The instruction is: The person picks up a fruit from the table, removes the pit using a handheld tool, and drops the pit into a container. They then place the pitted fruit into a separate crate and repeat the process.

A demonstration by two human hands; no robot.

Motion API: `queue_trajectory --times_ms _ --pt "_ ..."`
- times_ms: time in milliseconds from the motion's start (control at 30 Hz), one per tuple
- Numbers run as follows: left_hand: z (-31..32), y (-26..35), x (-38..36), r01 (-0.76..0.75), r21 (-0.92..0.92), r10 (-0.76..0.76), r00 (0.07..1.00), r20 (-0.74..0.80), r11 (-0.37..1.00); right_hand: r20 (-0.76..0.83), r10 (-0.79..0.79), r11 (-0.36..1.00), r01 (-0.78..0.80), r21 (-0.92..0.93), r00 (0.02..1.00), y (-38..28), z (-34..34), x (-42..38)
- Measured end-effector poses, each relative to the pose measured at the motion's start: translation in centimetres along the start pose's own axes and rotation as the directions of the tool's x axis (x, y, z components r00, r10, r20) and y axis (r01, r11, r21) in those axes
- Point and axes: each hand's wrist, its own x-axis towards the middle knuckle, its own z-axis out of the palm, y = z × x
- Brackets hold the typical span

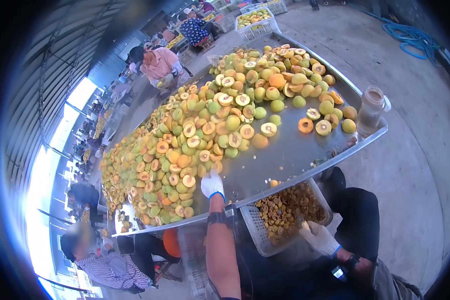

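My left hand point(213, 185), in a white glove with a blue cuff, reaches over the metal table point(255, 170) to the near edge of a heap of halved and whole yellow-green fruit point(190, 142). Its fingertips are blurred against the fruit, so their grip is unclear. My right hand point(321, 239), gloved the same way, is over the right side of a white basket point(253, 225) below the table edge. Its fingers are closed around something small and pale, too indistinct to name. Brown pits or scraps point(285, 210) fill much of the basket.
A clear bottle point(371, 112) stands at the table's right corner. One person in pink point(160, 65) works across the table; another in stripes point(110, 270) sits at the lower left. Beyond the far edge is a crate of fruit point(257, 30). A blue hose point(412, 37) lies on the floor.
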Motion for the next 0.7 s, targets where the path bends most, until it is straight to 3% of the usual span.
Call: queue_trajectory --times_ms 67,133,267,367,400,467,500,533,600,633,667,700 --pt "1.3 0.3 1.2 0.085 0.102 -0.087 0.996 0.019 0.991 -0.019 -0.109 0.990 0.106 -0.092 0.994 -1.1 0.0 0.0" --pt "2.5 0.3 2.0 0.041 0.166 -0.029 0.997 -0.071 0.985 0.006 -0.050 0.992 0.050 -0.118 0.999 -2.0 -0.2 0.1" --pt "4.1 -0.2 3.6 0.032 0.083 -0.029 0.999 -0.041 0.996 0.068 -0.114 0.975 0.125 -0.186 0.991 -1.7 0.6 0.8" --pt "3.6 1.4 3.0 0.155 0.060 -0.164 0.970 0.181 0.986 0.107 -0.138 0.938 0.165 -0.305 0.985 -1.6 1.0 1.0" --pt "3.1 1.9 2.5 0.154 0.056 -0.162 0.971 0.176 0.986 0.115 -0.122 0.941 0.152 -0.303 0.986 -2.3 1.0 0.9" --pt "2.1 2.5 0.9 0.032 -0.189 0.014 0.971 0.237 0.981 0.124 -0.113 0.940 0.146 -0.308 0.986 -2.6 0.9 0.8" --pt "1.9 3.0 -0.6 -0.052 -0.268 0.086 0.990 0.116 0.962 0.091 -0.148 0.964 0.165 -0.209 0.985 -2.1 0.9 0.9" --pt "0.7 4.3 -2.7 -0.114 -0.326 0.158 0.981 0.111 0.938 0.056 -0.180 0.977 0.185 -0.107 0.982 -1.8 1.0 0.9" --pt "-2.2 6.6 -7.8 -0.203 -0.460 0.294 0.946 0.133 0.864 0.090 0.020 0.986 -0.035 0.163 0.996 -3.7 0.5 0.5" --pt "-4.3 8.4 -11.2 0.055 -0.621 0.184 0.932 0.314 0.782 0.077 0.037 0.972 -0.054 0.227 0.996 -3.9 0.4 0.6" --pt "-5.8 9.1 -14.4 0.079 -0.680 0.234 0.905 0.356 0.729 0.065 0.054 0.955 -0.070 0.288 0.996 -4.2 0.2 0.7" --pt "-6.9 9.7 -17.6 0.280 -0.715 0.190 0.845 0.500 0.640 0.043 0.082 0.950 -0.091 0.299 0.996 -4.8 0.1 0.6"
